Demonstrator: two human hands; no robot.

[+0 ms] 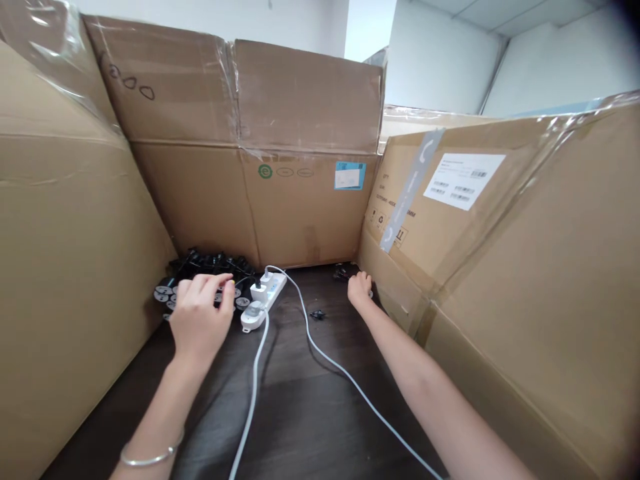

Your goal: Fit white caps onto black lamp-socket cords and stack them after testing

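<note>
Head view, facing forward and down

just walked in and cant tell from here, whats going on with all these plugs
A person is working bare-handed at a dark wooden table hemmed in by cardboard cartons. Their left hand is over a heap of black plugs with cords, beside a white power strip with plugs in it. Their right hand is at a small black item by a carton's foot. Another small black piece lies on the table.
</note>
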